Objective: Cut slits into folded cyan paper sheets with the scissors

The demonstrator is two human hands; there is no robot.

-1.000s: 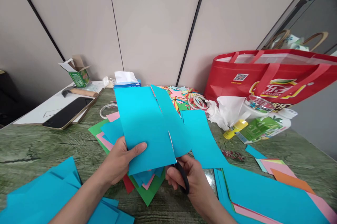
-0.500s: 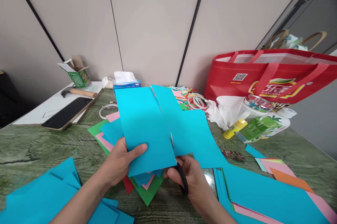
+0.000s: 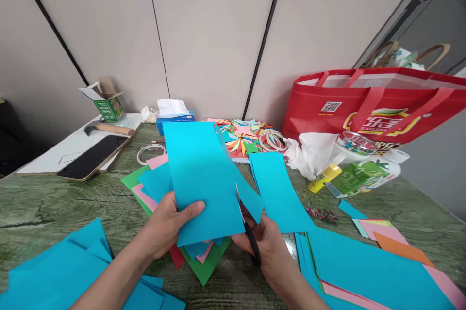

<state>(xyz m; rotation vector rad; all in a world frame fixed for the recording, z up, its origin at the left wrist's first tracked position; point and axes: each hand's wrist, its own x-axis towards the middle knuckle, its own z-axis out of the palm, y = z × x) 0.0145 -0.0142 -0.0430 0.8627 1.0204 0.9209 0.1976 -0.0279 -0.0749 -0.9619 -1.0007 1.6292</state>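
My left hand (image 3: 171, 225) grips a blue sheet of paper (image 3: 204, 179) by its lower left edge, thumb on top. In my right hand (image 3: 265, 244) is a pair of scissors (image 3: 251, 242), with fingers closed round the black handles. The blades lie at the sheet's lower right edge. A cut-off blue strip (image 3: 249, 196) hangs tilted to the right of the blades, close to my right fingers; whether it is fully separate I cannot tell. Below the sheet lies a stack of green, pink, red and blue paper (image 3: 209, 266).
Blue paper pieces lie at left (image 3: 54, 266), at right (image 3: 378, 264) and beyond my right hand (image 3: 280, 193). Behind are a phone (image 3: 92, 157), a hammer (image 3: 111, 128), a tissue box (image 3: 175, 118), paper stars (image 3: 242, 130), a glue stick (image 3: 325, 178) and a red bag (image 3: 327, 91).
The right-hand strip of the sheet has dropped and swung down to the right, uncovering the paper stars behind. Both hands have stayed nearly in place.
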